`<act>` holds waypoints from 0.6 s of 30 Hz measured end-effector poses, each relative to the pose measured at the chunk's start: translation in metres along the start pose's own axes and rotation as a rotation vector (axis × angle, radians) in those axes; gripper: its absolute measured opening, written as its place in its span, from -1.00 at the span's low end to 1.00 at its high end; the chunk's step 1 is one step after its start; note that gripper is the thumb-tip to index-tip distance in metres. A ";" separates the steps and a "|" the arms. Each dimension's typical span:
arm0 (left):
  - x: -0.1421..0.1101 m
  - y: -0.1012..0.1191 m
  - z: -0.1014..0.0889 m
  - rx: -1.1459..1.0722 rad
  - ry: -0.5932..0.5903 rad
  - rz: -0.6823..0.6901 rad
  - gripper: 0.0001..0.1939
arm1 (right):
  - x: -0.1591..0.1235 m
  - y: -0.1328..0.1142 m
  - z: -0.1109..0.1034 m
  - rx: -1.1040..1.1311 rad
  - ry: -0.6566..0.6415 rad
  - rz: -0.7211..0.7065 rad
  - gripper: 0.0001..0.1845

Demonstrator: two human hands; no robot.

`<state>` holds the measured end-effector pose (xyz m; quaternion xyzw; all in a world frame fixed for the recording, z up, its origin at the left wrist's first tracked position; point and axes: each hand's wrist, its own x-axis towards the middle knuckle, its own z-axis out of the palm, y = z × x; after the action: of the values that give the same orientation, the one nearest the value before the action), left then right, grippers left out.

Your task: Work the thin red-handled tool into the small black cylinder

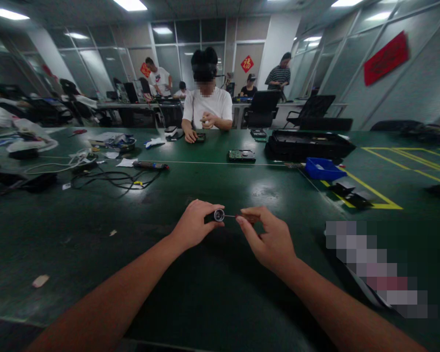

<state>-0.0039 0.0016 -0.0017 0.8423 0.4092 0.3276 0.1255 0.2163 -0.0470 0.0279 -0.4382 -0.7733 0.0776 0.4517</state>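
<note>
Between its thumb and fingers, my left hand (194, 222) grips a small round dark part with a silver rim (219, 215), its round end facing me. My right hand (269, 234) pinches the reddish handle of a screwdriver (247, 216). The thin metal shaft points left and its end meets the right side of the round part; I cannot tell whether it goes inside. Both hands are above the green tabletop (150, 264), near the middle of the view.
Across the table a person (207, 107) handles small parts. A hard drive (242, 155), a black case (308, 145) and a blue bin (323, 168) lie beyond my right hand. Black cables (113, 180) lie at the left. A blurred-out packet (374, 269) is at the right.
</note>
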 end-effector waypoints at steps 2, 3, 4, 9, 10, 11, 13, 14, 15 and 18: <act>0.000 0.000 0.000 0.004 -0.001 -0.002 -0.61 | 0.001 -0.001 -0.001 0.030 -0.053 -0.040 -0.87; 0.001 0.000 0.001 0.005 -0.004 -0.003 -0.61 | 0.001 -0.002 -0.002 0.041 -0.079 -0.056 -0.86; 0.001 0.000 0.001 0.004 -0.007 -0.003 -0.61 | 0.001 -0.002 -0.003 0.051 -0.101 -0.067 -0.85; 0.000 -0.001 0.001 -0.004 -0.001 0.001 -0.59 | -0.002 -0.001 0.001 0.183 -0.052 0.073 -0.81; 0.000 -0.001 0.001 -0.005 0.005 -0.002 -0.58 | -0.003 0.000 0.003 0.252 -0.017 0.153 -0.79; 0.000 -0.002 0.001 -0.005 0.015 -0.008 -0.58 | -0.002 0.002 0.006 0.345 0.016 0.229 -0.79; 0.000 -0.002 0.001 -0.009 0.023 -0.008 -0.57 | 0.001 0.007 0.010 0.493 0.080 0.351 -0.79; 0.000 -0.002 0.001 -0.012 0.020 -0.001 -0.57 | 0.003 0.011 0.012 0.556 0.102 0.410 -0.76; 0.000 -0.002 0.000 -0.012 0.014 0.011 -0.58 | 0.005 0.014 0.014 0.636 0.144 0.477 -0.73; 0.002 -0.002 -0.001 0.008 0.000 0.030 -0.59 | 0.010 0.026 0.019 0.916 0.193 0.691 -0.70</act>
<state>-0.0046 0.0037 -0.0012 0.8488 0.3979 0.3278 0.1174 0.2153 -0.0187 0.0093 -0.4302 -0.4284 0.5068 0.6120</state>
